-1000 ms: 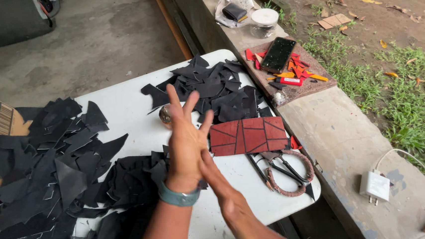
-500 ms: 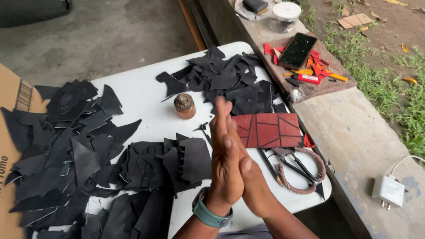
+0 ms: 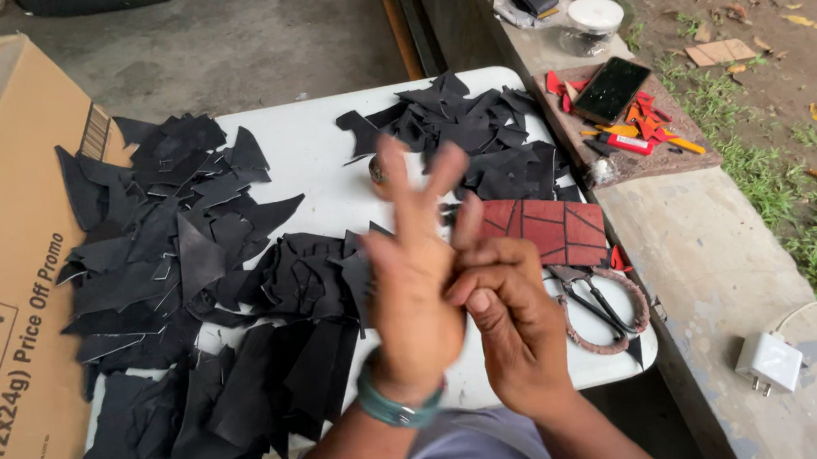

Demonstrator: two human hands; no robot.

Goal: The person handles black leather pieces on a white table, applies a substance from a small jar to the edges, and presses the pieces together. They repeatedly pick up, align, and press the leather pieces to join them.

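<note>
My left hand point(image 3: 415, 286) is raised over the white table point(image 3: 328, 168) with its fingers spread, a green band on the wrist. My right hand point(image 3: 511, 323) presses against its palm side, fingers curled onto the left hand's fingers. Neither hand holds an object. Just beyond them lies a dark red leather panel point(image 3: 548, 231) marked with cut lines. A pair of scissors point(image 3: 598, 307) with wrapped handles lies to the right of my right hand. Black leather scraps point(image 3: 212, 301) cover the table's left part, and another black pile point(image 3: 474, 134) lies at the back.
A cardboard box point(image 3: 9, 277) stands at the left. On the concrete ledge at the right sit a black phone point(image 3: 612, 90), red and orange scraps point(image 3: 646, 127), a white lidded jar point(image 3: 594, 17) and a white charger point(image 3: 769, 362). Grass lies beyond. A small round object point(image 3: 378, 170) sits behind my left fingers.
My hands have drawn nearer to me and risen, still rubbing together. The left fingers have spread again, and the right fingers now curl over them. The view shifted right and closer.
</note>
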